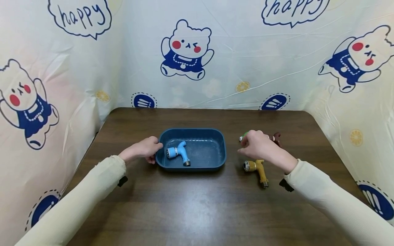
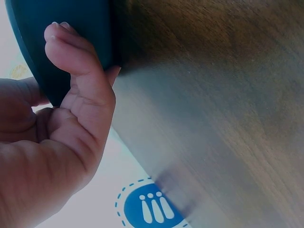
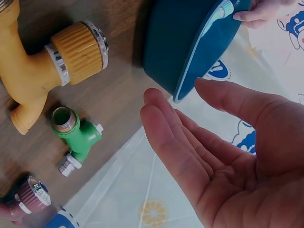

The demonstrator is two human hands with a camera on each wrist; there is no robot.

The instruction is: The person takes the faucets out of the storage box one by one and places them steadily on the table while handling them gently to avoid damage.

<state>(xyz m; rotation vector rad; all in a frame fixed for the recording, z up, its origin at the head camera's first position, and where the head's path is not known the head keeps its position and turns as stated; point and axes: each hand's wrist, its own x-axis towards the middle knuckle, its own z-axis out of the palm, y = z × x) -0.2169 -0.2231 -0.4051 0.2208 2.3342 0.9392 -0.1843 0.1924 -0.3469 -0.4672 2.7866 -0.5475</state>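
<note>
My left hand [image 1: 142, 149] grips the left end of a dark blue plastic tub [image 1: 207, 152], thumb at the rim and fingers against the outer wall. Inside the tub, toward its left side, lies a light blue tap [image 1: 181, 150]. My right hand [image 1: 258, 146] hovers over the table right of the tub, fingers loosely extended around nothing. Beneath it a green tap [image 3: 84, 140] is mostly hidden in the head view. A yellow tap [image 1: 261, 171] lies just nearer to me, and a dark red tap [image 1: 278, 139] shows beyond the right wrist.
The brown wooden table [image 1: 184, 212] carries all of this. Printed cloth [image 1: 234, 51] with cartoon bears hangs along its back and both sides.
</note>
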